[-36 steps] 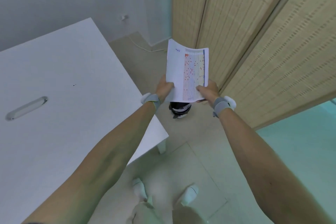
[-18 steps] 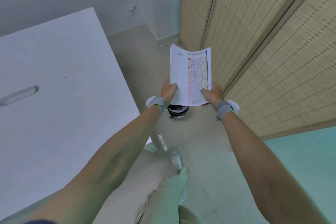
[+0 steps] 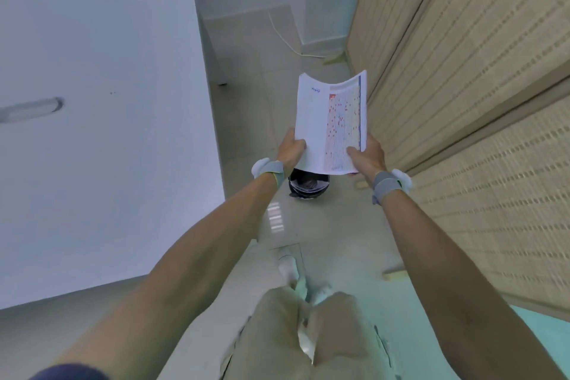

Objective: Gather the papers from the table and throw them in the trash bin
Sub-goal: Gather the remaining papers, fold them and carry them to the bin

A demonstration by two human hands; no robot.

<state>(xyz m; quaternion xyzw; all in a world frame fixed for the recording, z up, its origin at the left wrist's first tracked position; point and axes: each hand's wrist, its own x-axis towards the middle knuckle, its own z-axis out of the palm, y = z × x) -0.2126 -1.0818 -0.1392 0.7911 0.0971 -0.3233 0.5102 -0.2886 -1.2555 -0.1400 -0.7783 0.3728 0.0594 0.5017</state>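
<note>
A stack of white papers [image 3: 331,123], its top sheet printed with a coloured grid, is bowed upward between both hands at arm's length. My left hand [image 3: 291,148] grips the stack's lower left edge and my right hand [image 3: 367,154] grips its lower right edge. Below the stack, on the floor, stands a small black-lined trash bin [image 3: 308,187]; the papers hide its far part. The white table [image 3: 101,120] lies to my left with no paper on the part I see.
A woven tan wall of panels [image 3: 462,86] runs along the right. A white cable [image 3: 282,37] trails across the tiled floor by the far wall. My legs and feet [image 3: 296,281] are below. Small wood blocks [image 3: 393,274] lie by the panels.
I have stepped forward beside the table. The bin now sits just under the papers, which are still held in both hands and more bowed.
</note>
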